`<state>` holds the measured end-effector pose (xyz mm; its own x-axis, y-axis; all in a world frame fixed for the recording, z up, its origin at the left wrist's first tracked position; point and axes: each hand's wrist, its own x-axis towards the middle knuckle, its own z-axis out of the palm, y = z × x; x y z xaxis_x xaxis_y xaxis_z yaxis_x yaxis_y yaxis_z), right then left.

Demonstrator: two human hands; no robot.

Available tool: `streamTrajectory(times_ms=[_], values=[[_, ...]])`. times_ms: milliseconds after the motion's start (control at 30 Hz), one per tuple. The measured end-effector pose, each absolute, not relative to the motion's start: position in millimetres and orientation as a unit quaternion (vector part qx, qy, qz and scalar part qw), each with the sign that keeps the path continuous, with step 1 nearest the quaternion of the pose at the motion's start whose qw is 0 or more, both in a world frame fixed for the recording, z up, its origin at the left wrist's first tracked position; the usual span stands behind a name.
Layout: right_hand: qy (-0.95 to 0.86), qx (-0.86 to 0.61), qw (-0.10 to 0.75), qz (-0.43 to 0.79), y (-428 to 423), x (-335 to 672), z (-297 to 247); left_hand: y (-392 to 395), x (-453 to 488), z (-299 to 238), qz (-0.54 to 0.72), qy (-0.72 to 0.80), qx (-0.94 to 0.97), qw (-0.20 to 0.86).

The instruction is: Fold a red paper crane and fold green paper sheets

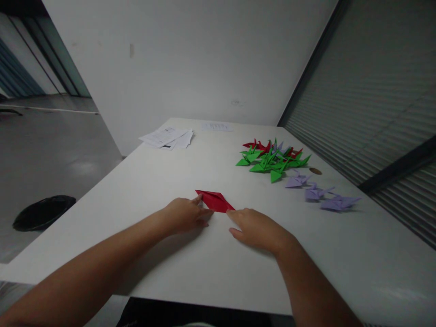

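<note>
A red origami paper folded into a long narrow diamond (pixel 215 200) lies on the white table (pixel 327 254), near the middle. My left hand (pixel 185 215) holds its left end between thumb and fingers. My right hand (pixel 259 231) rests on the table at the paper's lower right tip, with its fingers slightly apart and its forefinger at the tip. Farther ahead lies a heap of green and red paper cranes (pixel 272 160), with some lilac ones among them. Several lilac paper cranes (pixel 315 193) stand in a row to its lower right.
Printed papers (pixel 166 137) and a single sheet (pixel 216 127) lie at the table's far end, against a white wall (pixel 170 59). A brown disc (pixel 315 171) lies beside the cranes. Slatted blinds (pixel 368 104) run along the right. A black round object (pixel 43 212) sits on the floor at left.
</note>
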<state>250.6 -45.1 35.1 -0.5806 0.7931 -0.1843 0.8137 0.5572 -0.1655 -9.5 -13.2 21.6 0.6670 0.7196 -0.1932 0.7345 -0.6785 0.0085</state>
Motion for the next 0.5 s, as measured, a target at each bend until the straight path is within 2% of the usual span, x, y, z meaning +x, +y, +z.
streamTrajectory(times_ms=[400, 500], values=[[0.886, 0.430, 0.040, -0.168, -47.6, 258.0, 32.8, -7.7, -5.8, 12.9, -0.094, 0.415, 0.904, 0.045], [0.896, 0.404, 0.016, -0.183, -44.9, 256.5, 40.1, -6.6, -9.4, 17.9, -0.098, 0.407, 0.906, 0.063]])
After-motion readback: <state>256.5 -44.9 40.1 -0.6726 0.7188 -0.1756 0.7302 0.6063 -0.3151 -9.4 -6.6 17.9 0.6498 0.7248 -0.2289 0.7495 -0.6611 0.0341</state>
